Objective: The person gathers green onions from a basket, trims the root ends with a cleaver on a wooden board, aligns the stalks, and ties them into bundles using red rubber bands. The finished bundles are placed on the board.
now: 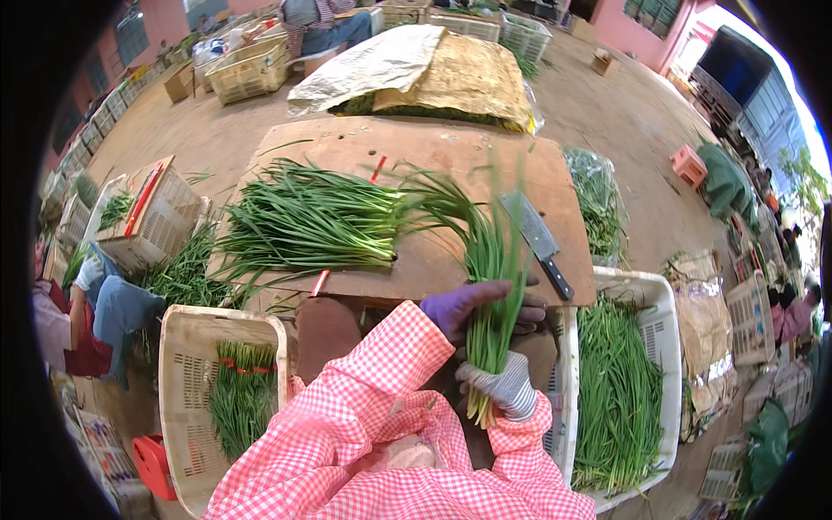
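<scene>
My right hand [504, 383], in a striped grey glove, grips a bunch of long green leafy stalks [487, 318] near its pale lower ends. Against the middle of the same bunch lies my left hand [465, 309], in a purple glove, with its thumb and fingers spread around the leaves; whether it presses on them cannot be told. The leaf tips rise over the wooden board [429, 286] and look blurred. A large pile of the same stalks [312, 218] lies on the board's left, over a red strip [320, 283]. A cleaver [536, 237] with a black handle rests at the right.
A white crate [166, 364] at lower left holds bundles tied with red bands. Another crate [669, 377] at right is filled with loose stalks [617, 390]. Covered produce under sacking [455, 78] stands beyond the board. A seated co-worker [97, 312] is at far left, another person [325, 29] beyond the board.
</scene>
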{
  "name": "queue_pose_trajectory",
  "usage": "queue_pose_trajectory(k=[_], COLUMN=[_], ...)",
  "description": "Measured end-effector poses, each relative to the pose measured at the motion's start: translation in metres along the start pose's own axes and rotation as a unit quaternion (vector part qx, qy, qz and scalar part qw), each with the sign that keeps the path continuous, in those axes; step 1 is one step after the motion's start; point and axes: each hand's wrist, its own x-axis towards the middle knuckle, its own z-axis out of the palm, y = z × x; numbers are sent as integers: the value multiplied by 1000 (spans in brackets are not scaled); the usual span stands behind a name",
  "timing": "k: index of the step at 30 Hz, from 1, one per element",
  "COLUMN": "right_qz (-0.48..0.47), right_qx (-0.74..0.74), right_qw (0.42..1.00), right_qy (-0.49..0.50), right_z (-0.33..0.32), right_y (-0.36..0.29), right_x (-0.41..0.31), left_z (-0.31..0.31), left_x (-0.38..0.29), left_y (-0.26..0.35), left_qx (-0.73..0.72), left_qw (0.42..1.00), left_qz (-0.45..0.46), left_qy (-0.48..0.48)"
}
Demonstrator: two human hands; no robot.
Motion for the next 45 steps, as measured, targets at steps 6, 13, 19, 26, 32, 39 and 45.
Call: queue_pose_trajectory(k=[6,13,19,26,32,39,45], right_qz=[-90,-312,-265,-203,-241,-303,-293], right_qx=[-106,-490,-520,-617,-551,-566,-681], right_qw=[989,814,812,760,795,764,659], right_qy=[-56,18,-7,25,76,-59,-127], right_z=[-23,-27,-28,-13,-3,76,155], right_y=[6,-80,-111,-99,-68,-101,-104], right_x=[54,117,156,171,157,191,254], left_z=[33,49,4,10,19,-10,-114], left_x=[5,32,34,43,21,-71,-229], left_y=[29,67,93,90,100,167,249], left_qx=[325,467,490,473,314,228,68], left_qw=[927,790,801,796,855,847,841], left_qz=[160,378,293,303,349,416,517], left_qy=[103,120,180,225,219,241,142])
